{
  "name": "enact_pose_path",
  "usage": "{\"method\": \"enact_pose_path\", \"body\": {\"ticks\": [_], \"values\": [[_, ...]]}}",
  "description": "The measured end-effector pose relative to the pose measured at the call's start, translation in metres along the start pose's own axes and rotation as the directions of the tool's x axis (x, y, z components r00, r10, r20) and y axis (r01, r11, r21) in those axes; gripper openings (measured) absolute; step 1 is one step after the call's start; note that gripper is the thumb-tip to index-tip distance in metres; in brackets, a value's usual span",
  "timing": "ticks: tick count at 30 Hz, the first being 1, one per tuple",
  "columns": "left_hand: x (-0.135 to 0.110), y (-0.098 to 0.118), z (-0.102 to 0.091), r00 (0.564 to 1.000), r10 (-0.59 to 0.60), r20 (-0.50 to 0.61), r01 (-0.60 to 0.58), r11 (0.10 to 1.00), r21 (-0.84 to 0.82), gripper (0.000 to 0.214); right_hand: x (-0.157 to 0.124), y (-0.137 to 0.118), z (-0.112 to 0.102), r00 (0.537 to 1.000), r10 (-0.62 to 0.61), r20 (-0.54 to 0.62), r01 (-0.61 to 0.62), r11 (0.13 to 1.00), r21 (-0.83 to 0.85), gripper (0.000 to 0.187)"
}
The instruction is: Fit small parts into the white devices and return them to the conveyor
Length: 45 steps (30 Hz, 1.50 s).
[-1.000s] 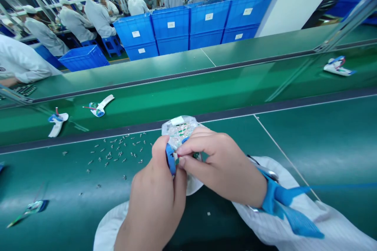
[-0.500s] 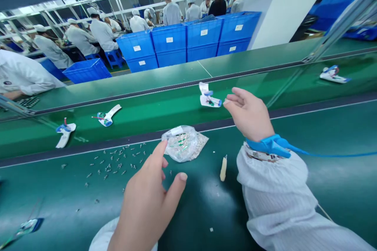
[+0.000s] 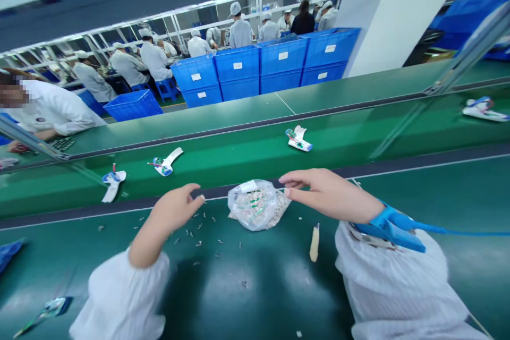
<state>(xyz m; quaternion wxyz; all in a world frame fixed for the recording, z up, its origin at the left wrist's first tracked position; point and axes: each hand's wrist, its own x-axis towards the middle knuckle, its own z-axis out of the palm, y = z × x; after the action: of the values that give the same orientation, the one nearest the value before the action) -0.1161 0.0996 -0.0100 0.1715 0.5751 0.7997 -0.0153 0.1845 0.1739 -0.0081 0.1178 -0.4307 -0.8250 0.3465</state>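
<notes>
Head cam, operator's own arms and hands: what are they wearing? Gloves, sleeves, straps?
No gloves: left hand and right hand are bare. White smock sleeves on both arms, left sleeve and right sleeve. The right wrist carries a blue wrist strap with a blue cord trailing off to the right. No strap shows on the left wrist.

We count four white pieces on the belt, one plastic bag, one cream stick (screws uncountable).
</notes>
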Motion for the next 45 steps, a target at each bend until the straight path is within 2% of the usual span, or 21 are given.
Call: {"method": "enact_pose_path", "body": {"ticks": [2,4,6,8,13,18,21,23,25,26,28,30,32,34,36,37,39,41,43,44,45], "values": [[0.042,-0.026,-0.003,0.992,-0.115,-0.043,0.116,0.993,0.023,0.035,0.001,0.001,0.001,1.0,-0.007,0.011,0.007,1.0,-0.017,0.04],[0.078,-0.048,-0.002,0.965,-0.234,-0.116,0.24,0.97,0.038,0.035,0.002,0.002,0.002,1.0,-0.009,0.024,0.01,1.0,-0.022,0.04],[0.105,-0.062,0.002,0.931,-0.321,-0.177,0.331,0.943,0.035,0.036,0.004,0.002,0.003,0.999,-0.008,0.045,0.009,1.0,-0.014,0.039],[0.126,-0.069,0.01,0.91,-0.361,-0.205,0.373,0.928,0.023,0.036,0.005,0.001,0.005,0.998,-0.007,0.062,0.008,1.0,-0.009,0.038],[0.153,-0.071,0.026,0.885,-0.407,-0.227,0.419,0.908,0.005,0.034,0.004,0.002,0.008,0.996,-0.011,0.093,0.008,0.999,0.032,0.038],[0.153,-0.07,0.022,0.894,-0.351,-0.279,0.371,0.928,0.022,0.033,0.003,0.003,0.008,0.995,-0.012,0.095,0.007,0.999,0.052,0.036],[0.136,-0.061,0.01,0.912,-0.236,-0.334,0.268,0.962,0.054,0.031,0.005,0.004,0.01,0.998,-0.008,0.065,0.005,0.999,0.044,0.039],[0.114,-0.05,0.004,0.909,-0.115,-0.401,0.164,0.982,0.09,0.028,0.006,0.001,0.014,1.0,-0.018,0.018,0.017,0.999,0.034,0.044],[0.083,-0.035,-0.001,0.871,0.023,-0.49,0.048,0.99,0.132,0.023,0.007,-0.005,0.02,0.998,-0.028,-0.054,0.03,0.999,0.03,0.05],[0.065,-0.027,-0.002,0.839,0.098,-0.535,-0.015,0.988,0.156,0.019,0.007,-0.01,0.023,0.995,-0.03,-0.095,0.033,0.999,0.031,0.053],[0.026,-0.011,-0.001,0.747,0.248,-0.617,-0.146,0.966,0.211,0.009,0.006,-0.023,0.031,0.984,-0.038,-0.174,0.043,0.999,0.025,0.061],[-0.011,0.003,0.003,0.626,0.376,-0.683,-0.262,0.927,0.27,0.011,0.002,-0.037,0.037,0.973,-0.065,-0.223,0.065,0.998,-0.007,0.068],[-0.041,0.015,0.008,0.511,0.483,-0.711,-0.363,0.871,0.331,0.013,-0.005,-0.05,0.042,0.976,-0.082,-0.2,0.074,0.996,-0.046,0.065],[-0.061,0.023,0.015,0.318,0.618,-0.719,-0.476,0.76,0.443,0.006,-0.014,-0.06,0.045,0.989,-0.063,-0.136,0.051,0.995,-0.088,0.055],[-0.074,0.027,0.022,0.205,0.656,-0.727,-0.516,0.703,0.489,0.01,-0.023,-0.066,0.048,0.991,-0.054,-0.121,0.037,0.989,-0.14,0.044],[-0.078,0.029,0.026,0.186,0.644,-0.742,-0.522,0.705,0.48,0.013,-0.026,-0.067,0.05,0.987,-0.069,-0.143,0.045,0.985,-0.166,0.04],[-0.087,0.03,0.032,0.2,0.584,-0.787,-0.531,0.74,0.414,0.018,-0.031,-0.068,0.052,0.971,-0.12,-0.206,0.079,0.977,-0.198,0.034],[-0.096,0.029,0.035,0.223,0.532,-0.817,-0.604,0.733,0.312,0.02,-0.033,-0.067,0.054,0.958,-0.166,-0.235,0.114,0.969,-0.219,0.027],[-0.104,0.028,0.034,0.249,0.397,-0.883,-0.759,0.646,0.076,0.016,-0.032,-0.066,0.055,0.95,-0.214,-0.228,0.154,0.955,-0.254,0.021],[-0.106,0.027,0.031,0.294,0.278,-0.914,-0.819,0.566,-0.091,0.016,-0.031,-0.065,0.055,0.942,-0.256,-0.219,0.191,0.941,-0.278,0.02],[-0.106,0.026,0.027,0.357,0.142,-0.923,-0.848,0.464,-0.257,0.019,-0.03,-0.064,0.054,0.928,-0.309,-0.208,0.239,0.922,-0.304,0.02]]}}
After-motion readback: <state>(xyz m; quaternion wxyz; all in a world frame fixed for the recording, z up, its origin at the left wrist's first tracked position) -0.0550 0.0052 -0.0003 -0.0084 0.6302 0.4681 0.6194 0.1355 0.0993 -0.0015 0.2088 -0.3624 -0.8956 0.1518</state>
